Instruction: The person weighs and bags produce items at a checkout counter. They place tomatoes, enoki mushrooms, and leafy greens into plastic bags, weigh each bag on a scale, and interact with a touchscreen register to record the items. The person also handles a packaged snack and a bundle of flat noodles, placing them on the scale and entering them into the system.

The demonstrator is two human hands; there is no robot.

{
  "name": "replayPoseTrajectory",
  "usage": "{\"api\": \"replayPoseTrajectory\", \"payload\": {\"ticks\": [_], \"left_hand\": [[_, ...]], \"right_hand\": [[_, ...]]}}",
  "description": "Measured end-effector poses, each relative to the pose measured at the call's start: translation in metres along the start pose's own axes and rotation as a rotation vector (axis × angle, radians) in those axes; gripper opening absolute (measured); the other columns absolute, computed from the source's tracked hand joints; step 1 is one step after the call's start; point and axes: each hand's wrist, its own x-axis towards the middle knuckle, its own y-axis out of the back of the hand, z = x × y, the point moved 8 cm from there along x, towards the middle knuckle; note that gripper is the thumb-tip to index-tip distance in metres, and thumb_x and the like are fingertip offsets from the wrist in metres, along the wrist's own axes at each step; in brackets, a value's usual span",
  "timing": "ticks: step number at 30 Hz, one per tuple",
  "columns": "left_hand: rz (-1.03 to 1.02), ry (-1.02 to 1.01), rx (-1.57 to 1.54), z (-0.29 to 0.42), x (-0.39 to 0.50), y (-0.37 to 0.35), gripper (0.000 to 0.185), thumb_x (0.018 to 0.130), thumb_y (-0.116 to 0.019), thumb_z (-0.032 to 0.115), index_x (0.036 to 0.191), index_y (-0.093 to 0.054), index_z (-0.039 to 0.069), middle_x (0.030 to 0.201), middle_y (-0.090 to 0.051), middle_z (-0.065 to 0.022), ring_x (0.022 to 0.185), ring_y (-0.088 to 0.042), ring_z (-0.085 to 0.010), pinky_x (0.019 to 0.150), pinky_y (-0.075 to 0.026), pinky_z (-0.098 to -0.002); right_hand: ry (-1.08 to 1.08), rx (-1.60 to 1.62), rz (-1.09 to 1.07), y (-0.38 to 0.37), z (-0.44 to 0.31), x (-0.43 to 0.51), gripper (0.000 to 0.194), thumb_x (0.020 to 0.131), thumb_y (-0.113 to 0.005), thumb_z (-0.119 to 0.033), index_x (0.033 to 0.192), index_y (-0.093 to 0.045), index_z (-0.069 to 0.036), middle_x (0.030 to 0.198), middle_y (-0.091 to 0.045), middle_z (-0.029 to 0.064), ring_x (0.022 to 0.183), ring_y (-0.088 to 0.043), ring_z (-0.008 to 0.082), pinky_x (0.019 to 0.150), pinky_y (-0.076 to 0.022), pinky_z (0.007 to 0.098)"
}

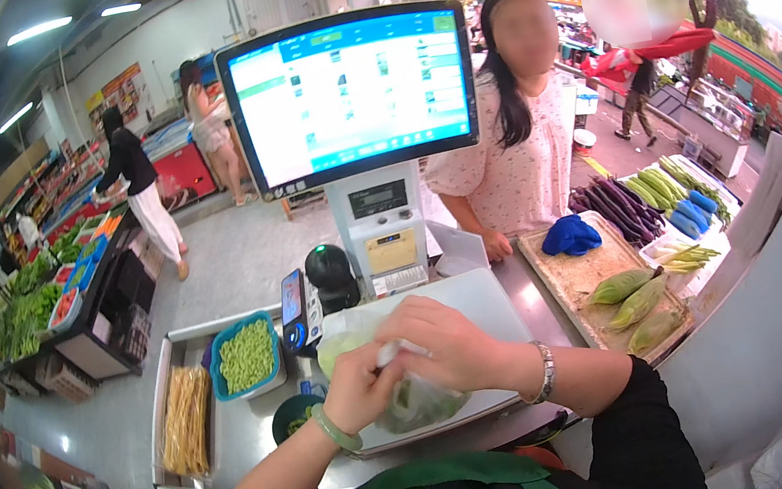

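Both my hands meet over a weighing scale's flat plate (488,313). Pinched between the fingers of my left hand (357,382) is the gathered neck of a clear plastic bag (423,408), which has green vegetables inside. My right hand (442,335) grips the same neck from the other side, its fingers partly hiding the twist. Behind my hands, a second clear bag with pale green produce (337,340) rests on the plate. The scale's lit screen (354,98) stands upright beyond, above a small printer unit (391,244).
Left on the metal counter are a blue-rimmed basket of shelled beans (247,357), packaged dried sticks (186,419), a dark bowl (294,417) and a payment device (299,311). A tray (547,274) to the right bears corn ears (638,302) and blue cloth (570,236). A person (502,175) stands opposite.
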Motion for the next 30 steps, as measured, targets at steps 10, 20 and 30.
{"api": "replayPoseTrajectory", "payload": {"ticks": [10, 20, 30], "left_hand": [[0.310, 0.232, -0.311, -0.024, -0.019, 0.020, 0.018, 0.090, -0.064, 0.018, 0.088, -0.058, 0.001, 0.072, -0.067, -0.0064, 0.061, -0.059, -0.0068, 0.053, -0.046, -0.0207], [0.352, -0.091, 0.095, -0.002, -0.028, 0.023, 0.017, 0.078, -0.069, -0.001, 0.094, -0.064, 0.002, 0.082, -0.066, -0.0098, 0.070, -0.061, -0.0185, 0.060, -0.048, -0.0276], [0.269, -0.296, 0.602, 0.036, -0.029, 0.018, 0.012, 0.075, -0.068, 0.001, 0.085, -0.061, 0.001, 0.079, -0.056, -0.0106, 0.072, -0.055, -0.0263, 0.064, -0.046, -0.0335]], "right_hand": [[0.000, -0.016, -0.021, -0.029, 0.025, -0.027, 0.013, 0.082, -0.063, -0.014, 0.077, -0.059, -0.003, 0.079, -0.051, 0.0113, 0.079, -0.053, 0.0294, 0.071, -0.0436, 0.0377], [-0.340, 0.200, 0.023, -0.041, 0.046, -0.037, 0.012, 0.084, -0.061, -0.010, 0.081, -0.056, 0.000, 0.079, -0.050, 0.0140, 0.075, -0.051, 0.0322, 0.067, -0.0419, 0.0391], [-0.003, -0.126, 0.010, -0.043, 0.015, -0.036, 0.015, 0.082, -0.061, -0.014, 0.078, -0.054, -0.001, 0.083, -0.049, 0.0122, 0.080, -0.051, 0.0316, 0.073, -0.0420, 0.0405]]}}
